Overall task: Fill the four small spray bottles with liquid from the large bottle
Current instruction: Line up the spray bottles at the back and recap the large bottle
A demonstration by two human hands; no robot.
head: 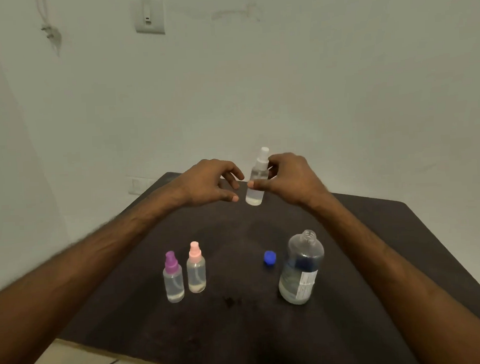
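Dark table, pale wall, wall switch, dangling cord

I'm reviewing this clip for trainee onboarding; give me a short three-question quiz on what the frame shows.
1. True or false: the large bottle has its cap on.
2. Which hand holds the white-capped spray bottle? A) left hand B) right hand C) neither
3. Fill in: the spray bottles standing side by side on the table have a purple cap and a ____ cap.

Key: 1. False; its neck is open and the blue cap lies beside it. 2. B. 3. pink.
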